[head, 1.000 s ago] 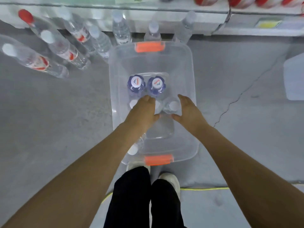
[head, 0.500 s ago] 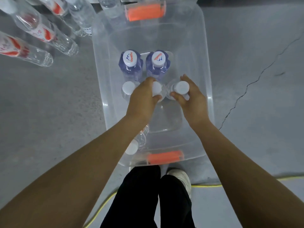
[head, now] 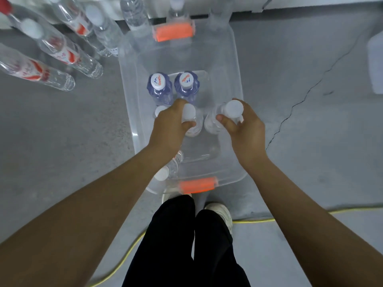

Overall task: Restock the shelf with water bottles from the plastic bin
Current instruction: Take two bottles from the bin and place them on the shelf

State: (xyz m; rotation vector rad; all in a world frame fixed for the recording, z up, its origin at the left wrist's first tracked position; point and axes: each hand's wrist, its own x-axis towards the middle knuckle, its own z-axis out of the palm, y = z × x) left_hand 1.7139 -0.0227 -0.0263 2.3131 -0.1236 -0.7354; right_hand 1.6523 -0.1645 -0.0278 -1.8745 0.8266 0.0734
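Observation:
A clear plastic bin (head: 234,65) with orange handles stands on the grey floor in front of my feet. My left hand (head: 167,127) grips the neck of a white-capped water bottle (head: 191,121) inside the bin. My right hand (head: 246,129) grips a second white-capped bottle (head: 232,110) by its neck, raised a little and off to the right. Two blue-tinted bottles (head: 159,85) stand upright at the bin's middle. Another white cap (head: 159,110) shows left of my left hand. One more bottle (head: 165,170) lies under my left forearm.
Several red-labelled clear bottles (head: 58,50) stand on the floor at the upper left, with more bottles (head: 134,13) along the shelf base at the top. A yellow cable (head: 259,220) runs across the floor by my white shoes. A white container (head: 376,65) sits at the right edge.
Both hands have closed round bottle necks. The bottle in my right hand has come up and moved right, away from the one in my left. The camera has tilted down.

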